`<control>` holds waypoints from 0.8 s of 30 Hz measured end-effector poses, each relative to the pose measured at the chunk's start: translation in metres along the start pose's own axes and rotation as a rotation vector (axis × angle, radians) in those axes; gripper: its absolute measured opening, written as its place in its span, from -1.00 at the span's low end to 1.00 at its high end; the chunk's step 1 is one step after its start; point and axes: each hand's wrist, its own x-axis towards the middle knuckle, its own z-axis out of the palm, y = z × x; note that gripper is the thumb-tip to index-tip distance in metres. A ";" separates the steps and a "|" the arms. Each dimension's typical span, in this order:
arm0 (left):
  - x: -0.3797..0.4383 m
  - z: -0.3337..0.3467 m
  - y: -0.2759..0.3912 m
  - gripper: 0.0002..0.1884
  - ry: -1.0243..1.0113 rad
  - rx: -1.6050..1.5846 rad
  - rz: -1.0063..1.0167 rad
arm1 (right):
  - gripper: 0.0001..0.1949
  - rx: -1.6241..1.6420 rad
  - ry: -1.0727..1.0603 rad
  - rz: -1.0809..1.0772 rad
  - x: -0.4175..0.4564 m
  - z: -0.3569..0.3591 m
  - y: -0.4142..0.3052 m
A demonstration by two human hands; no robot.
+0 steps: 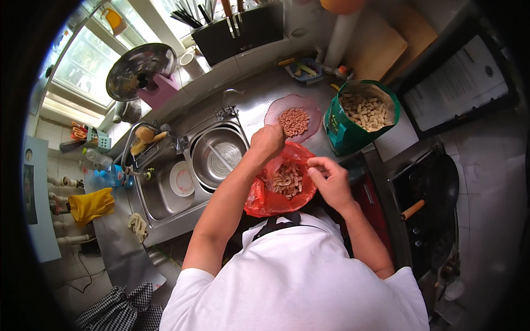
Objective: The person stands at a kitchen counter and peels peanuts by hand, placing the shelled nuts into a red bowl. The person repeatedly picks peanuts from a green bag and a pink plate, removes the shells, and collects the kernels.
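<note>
My left hand [268, 140] is curled at the near left rim of a pink ribbed glass plate [311, 108], just above a red plastic bag [258, 199]. Its fingertips are hidden, so I cannot tell what it holds. A pile of shelled peanuts [294, 122] lies on the plate. Empty peanut shells [288, 181] fill the middle of the bag, which hangs open at the counter's front edge. My right hand [333, 182] pinches the bag's right rim between thumb and forefinger. Right of the plate stands an open green bag [341, 134] full of unshelled peanuts [366, 111].
Left of the plate is a steel double sink [155, 207], with a steel basin [219, 155] and a white plate [182, 178] inside. A blue dish [307, 71] of vegetable scraps sits at the back. A black wok [443, 182] rests on the stove to the right.
</note>
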 end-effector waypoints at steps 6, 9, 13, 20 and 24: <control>0.044 0.005 -0.019 -0.62 0.141 -0.139 0.247 | -0.80 -0.117 0.255 -0.079 0.069 -0.085 -0.036; 0.033 -0.001 -0.011 -0.53 0.169 -0.249 0.271 | -0.76 -0.294 0.276 -0.133 0.123 -0.133 -0.031; -0.016 -0.016 0.003 -0.51 0.134 -0.412 0.222 | -0.57 -0.724 -0.083 0.021 0.172 -0.165 0.004; -0.106 -0.031 0.013 -0.54 0.149 -0.546 0.202 | -0.30 -1.236 -0.564 0.139 0.196 -0.145 0.018; -0.130 -0.015 0.006 -0.60 0.088 -0.794 0.074 | -0.26 -1.279 -0.597 0.114 0.204 -0.137 0.033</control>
